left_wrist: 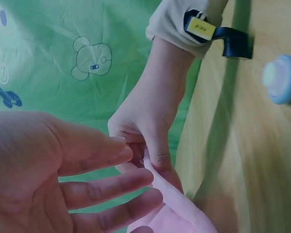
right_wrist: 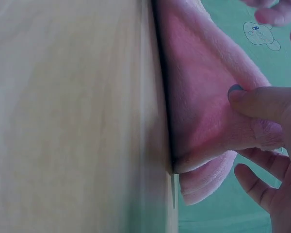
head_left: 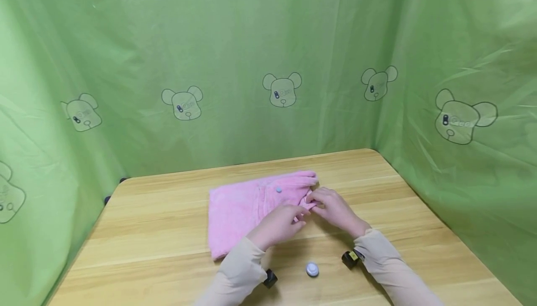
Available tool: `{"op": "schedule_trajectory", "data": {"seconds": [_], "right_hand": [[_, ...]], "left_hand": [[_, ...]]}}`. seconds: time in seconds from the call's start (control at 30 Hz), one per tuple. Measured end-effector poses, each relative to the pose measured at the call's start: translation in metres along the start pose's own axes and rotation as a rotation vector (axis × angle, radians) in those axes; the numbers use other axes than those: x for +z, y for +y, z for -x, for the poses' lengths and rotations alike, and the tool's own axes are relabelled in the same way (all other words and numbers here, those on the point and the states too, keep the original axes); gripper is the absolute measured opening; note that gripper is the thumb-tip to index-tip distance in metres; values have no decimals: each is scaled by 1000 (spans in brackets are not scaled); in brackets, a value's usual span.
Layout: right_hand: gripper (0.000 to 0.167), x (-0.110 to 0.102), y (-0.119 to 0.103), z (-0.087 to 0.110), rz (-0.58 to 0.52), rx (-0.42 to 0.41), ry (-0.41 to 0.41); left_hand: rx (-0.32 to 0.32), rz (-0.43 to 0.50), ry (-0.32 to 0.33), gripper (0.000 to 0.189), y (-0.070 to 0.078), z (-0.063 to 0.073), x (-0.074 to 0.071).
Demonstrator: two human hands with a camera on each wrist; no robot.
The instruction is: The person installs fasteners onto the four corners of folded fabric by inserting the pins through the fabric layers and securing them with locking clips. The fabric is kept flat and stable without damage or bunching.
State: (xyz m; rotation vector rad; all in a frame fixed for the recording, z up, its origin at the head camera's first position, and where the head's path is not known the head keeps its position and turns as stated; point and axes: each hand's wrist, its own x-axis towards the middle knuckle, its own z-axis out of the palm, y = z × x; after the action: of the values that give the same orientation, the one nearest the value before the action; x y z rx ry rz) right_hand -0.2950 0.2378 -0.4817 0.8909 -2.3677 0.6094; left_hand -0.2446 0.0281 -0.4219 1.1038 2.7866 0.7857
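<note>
A folded pink fleecy cloth (head_left: pixel 235 213) lies on the table, with a small blue button-like dot (head_left: pixel 278 190) on its upper layer. My right hand (head_left: pixel 334 208) pinches the cloth's right edge between thumb and fingers. In the right wrist view, the thumb presses on the fleece (right_wrist: pixel 199 92) and that part is lifted into a slope. Close beside it is my left hand (head_left: pixel 277 226), over the front right of the cloth. The left wrist view shows its fingers (left_wrist: pixel 109 191) loosely extended, overlapping the held edge (left_wrist: pixel 179 201) without gripping it.
A small round pale-blue object with a raised knob (head_left: pixel 312 269) sits on the wooden table (head_left: pixel 159 231) between the forearms. Each wrist carries a black camera mount (head_left: pixel 350 259). Green curtains (head_left: pixel 235 129) printed with bear heads enclose the back and sides.
</note>
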Motion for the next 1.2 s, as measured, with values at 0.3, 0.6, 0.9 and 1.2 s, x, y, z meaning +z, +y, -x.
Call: {"op": "schedule_trajectory", "data": {"seconds": [0.3,0.6,0.9,1.2], "right_hand": [[25,0,-1,0,-13,5,-3],[24,-1,0,0,-14,28,-33],[22,-2,-2,0,-11,32,-43],[22,-3,-2,-1,-9,32,-49]], "left_hand": [[68,-99,-106,27,3,25,11],[148,-256,-273,39,11,34,40],[161,-291,-253,29,14,32,51],[156,-290,-219,19,12,33,58]]}}
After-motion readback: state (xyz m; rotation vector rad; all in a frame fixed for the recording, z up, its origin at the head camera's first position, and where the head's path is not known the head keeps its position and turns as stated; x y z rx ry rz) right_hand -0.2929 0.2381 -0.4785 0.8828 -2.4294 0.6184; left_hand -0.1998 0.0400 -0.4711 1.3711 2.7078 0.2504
